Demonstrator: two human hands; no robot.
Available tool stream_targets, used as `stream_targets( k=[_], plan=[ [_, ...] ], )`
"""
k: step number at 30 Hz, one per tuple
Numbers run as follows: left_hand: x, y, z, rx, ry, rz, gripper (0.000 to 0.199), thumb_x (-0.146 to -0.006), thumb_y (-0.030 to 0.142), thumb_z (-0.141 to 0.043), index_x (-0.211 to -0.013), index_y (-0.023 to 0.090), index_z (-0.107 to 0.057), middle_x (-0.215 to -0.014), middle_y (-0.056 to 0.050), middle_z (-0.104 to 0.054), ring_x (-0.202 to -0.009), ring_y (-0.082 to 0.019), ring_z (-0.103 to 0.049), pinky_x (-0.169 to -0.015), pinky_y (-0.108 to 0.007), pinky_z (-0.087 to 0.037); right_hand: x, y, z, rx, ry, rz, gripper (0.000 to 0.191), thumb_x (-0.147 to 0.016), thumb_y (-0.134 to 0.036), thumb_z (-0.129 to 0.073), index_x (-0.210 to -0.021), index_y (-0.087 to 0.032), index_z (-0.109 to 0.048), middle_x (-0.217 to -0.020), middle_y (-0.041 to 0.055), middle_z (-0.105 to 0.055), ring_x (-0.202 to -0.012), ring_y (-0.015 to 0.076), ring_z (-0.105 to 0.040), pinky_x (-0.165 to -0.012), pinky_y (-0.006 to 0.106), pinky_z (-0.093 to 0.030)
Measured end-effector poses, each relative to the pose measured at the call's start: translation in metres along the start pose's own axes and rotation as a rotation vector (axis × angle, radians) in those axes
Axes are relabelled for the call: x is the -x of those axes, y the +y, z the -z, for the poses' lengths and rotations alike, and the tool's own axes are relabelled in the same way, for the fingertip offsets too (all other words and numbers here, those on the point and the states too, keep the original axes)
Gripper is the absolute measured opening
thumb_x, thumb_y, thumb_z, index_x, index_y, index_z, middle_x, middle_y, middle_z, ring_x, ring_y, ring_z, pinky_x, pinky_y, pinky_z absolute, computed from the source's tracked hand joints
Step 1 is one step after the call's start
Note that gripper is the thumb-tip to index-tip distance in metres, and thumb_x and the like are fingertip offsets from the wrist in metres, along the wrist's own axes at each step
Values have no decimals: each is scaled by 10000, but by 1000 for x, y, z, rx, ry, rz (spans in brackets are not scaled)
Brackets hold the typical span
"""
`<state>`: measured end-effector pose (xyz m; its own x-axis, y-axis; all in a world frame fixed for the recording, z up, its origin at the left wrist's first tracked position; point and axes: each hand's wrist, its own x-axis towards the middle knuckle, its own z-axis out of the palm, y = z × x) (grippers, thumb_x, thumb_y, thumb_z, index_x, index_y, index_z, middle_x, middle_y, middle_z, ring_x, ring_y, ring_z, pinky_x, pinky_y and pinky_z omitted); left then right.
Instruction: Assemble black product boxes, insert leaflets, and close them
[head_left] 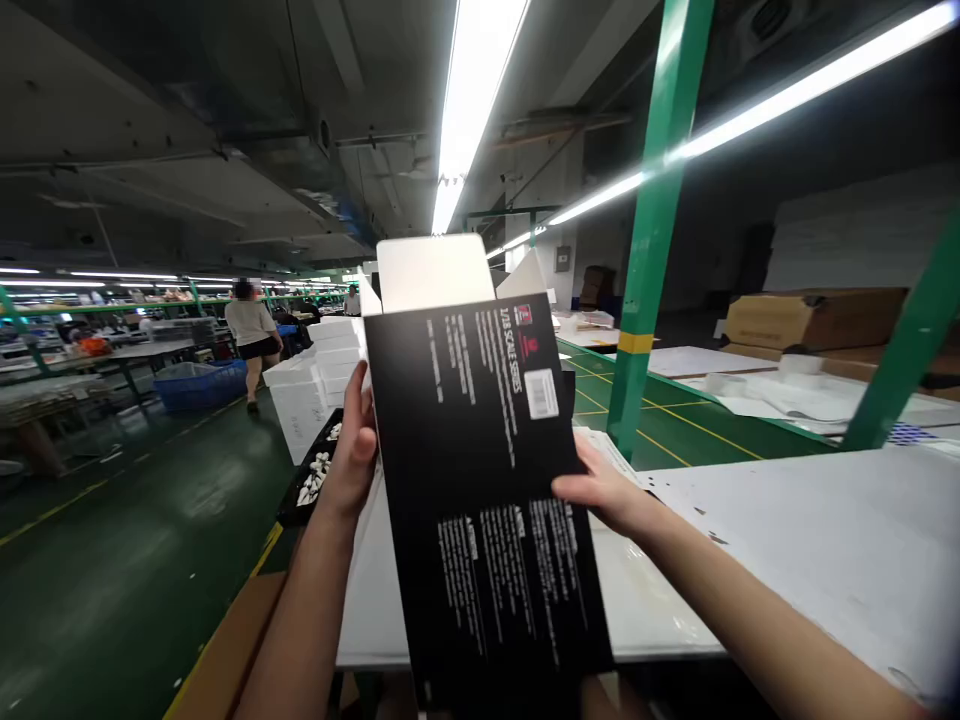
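Note:
A large black printed carton (480, 450) is held up before me between both hands. Its top flaps stand open, showing their white inner side, and a white barcode label sits near its upper right corner. On the left edge my left hand (356, 450) presses against the side, fingers running behind it. My right hand (600, 485) grips the right edge, thumb on the printed face and the other fingers hidden behind. What is inside the carton cannot be seen.
The white table (787, 530) spreads beneath and to the right. Left of the carton are a black tray (307, 490) of small white pieces and stacked white boxes (300, 395). A green post (649, 250) rises beyond. Farther left, a person (251, 325) stands near a blue crate (199, 385).

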<state>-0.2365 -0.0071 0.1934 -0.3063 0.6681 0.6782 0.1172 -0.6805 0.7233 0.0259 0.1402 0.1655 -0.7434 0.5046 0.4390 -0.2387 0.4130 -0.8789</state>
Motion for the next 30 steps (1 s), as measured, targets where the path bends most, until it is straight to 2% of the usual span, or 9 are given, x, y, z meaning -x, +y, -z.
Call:
stream_targets(
  k=[3,7,10,12,16,19,23,27,30],
  plan=[
    [-24,7,1,-42,-67,-52,1157,-757,795,-743,-1677,303,-242,-1773,-126,-310,-1615,-419,-322,-1333,-534,-320,6,16,3,168,-17,114,1104,-678,-716,-867,-1600,-278,-448,-1549,136,-617,-1404,393,-598,-1169,581,-497],
    [-31,4,-1,-82,-115,-42,1207,-732,794,-760,-1688,290,-224,-1805,-121,-239,-1649,-440,-233,-1354,-570,-260,17,42,0,235,-53,168,1079,-702,-635,-884,-1613,-292,-418,-1491,139,-646,-1330,394,-652,-1110,606,-543],
    [-25,-3,-2,-72,-158,-21,1228,-713,737,-802,-1696,317,-198,-1768,-126,-332,-1629,-480,-263,-1334,-636,-271,25,58,-4,230,-68,162,1088,-698,-581,-892,-1628,-337,-383,-1504,134,-637,-1284,401,-680,-1070,624,-566],
    [-23,-8,-1,-65,-200,-62,1213,-710,688,-817,-1693,310,-217,-1737,-117,-391,-1630,-481,-259,-1347,-629,-245,29,64,-4,227,-64,132,1086,-686,-572,-901,-1621,-351,-396,-1526,137,-620,-1299,415,-668,-1080,641,-554],
    [-26,-14,5,-32,-246,-153,1068,-744,590,-793,-1657,277,-336,-1677,-107,-470,-1610,-460,-314,-1360,-595,-244,27,62,3,211,-37,79,1257,-608,-697,-921,-1659,-323,-342,-1603,172,-540,-1398,442,-591,-1137,683,-494],
    [-29,-15,8,-16,-249,-152,1022,-735,537,-796,-1628,243,-392,-1594,-135,-561,-1536,-469,-432,-1326,-622,-312,11,49,9,156,-21,72,1366,-571,-838,-864,-1687,-305,-284,-1663,169,-481,-1484,437,-513,-1187,661,-452],
    [-39,-8,8,-27,-242,-144,995,-726,552,-802,-1594,225,-442,-1524,-141,-619,-1480,-473,-496,-1280,-627,-385,-26,7,14,62,83,97,1268,-646,-964,-680,-1666,-300,-326,-1613,151,-554,-1459,409,-549,-1130,588,-523],
    [-53,2,7,-16,-216,-143,953,-749,562,-776,-1584,242,-446,-1579,-132,-585,-1477,-456,-510,-1260,-599,-415,-58,-46,16,-55,103,135,1138,-719,-689,-821,-1659,-308,-305,-1452,130,-678,-1306,368,-665,-1101,555,-550],
    [-58,1,11,2,-197,-174,948,-736,578,-783,-1570,256,-465,-1632,-118,-538,-1526,-452,-459,-1273,-570,-410,-63,-62,17,-85,48,186,1078,-714,-494,-898,-1628,-333,-350,-1448,98,-679,-1327,354,-651,-1148,534,-527]
  ],
)
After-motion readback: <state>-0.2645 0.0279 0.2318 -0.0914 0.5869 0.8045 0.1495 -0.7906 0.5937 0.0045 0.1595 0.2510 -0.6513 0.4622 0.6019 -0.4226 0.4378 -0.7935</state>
